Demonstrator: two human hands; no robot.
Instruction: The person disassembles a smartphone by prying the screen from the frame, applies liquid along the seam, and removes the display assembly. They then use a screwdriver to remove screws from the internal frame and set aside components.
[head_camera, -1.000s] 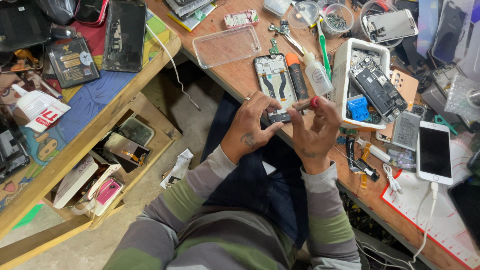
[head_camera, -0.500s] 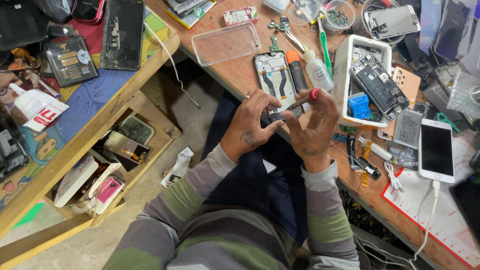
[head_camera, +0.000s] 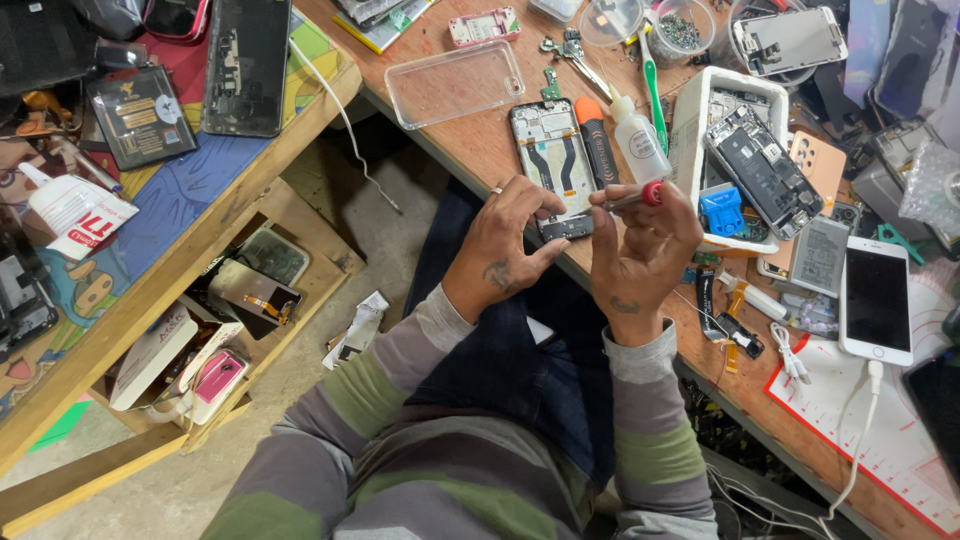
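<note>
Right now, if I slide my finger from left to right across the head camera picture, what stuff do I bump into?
Black phone back → clear phone case → left hand → right hand → white tray → white phone.

The tabletop (head_camera: 480, 140) is matt, worn brown wood. The opened phone frame (head_camera: 548, 150) at its near edge looks like dull grey metal with black plastic strips. The screwdriver (head_camera: 630, 197) has a thin bright metal shaft and a glossy red plastic cap. Beside the frame lies a clear, glossy plastic case (head_camera: 455, 82). The white phone (head_camera: 878, 300) has smooth, shiny glass
</note>
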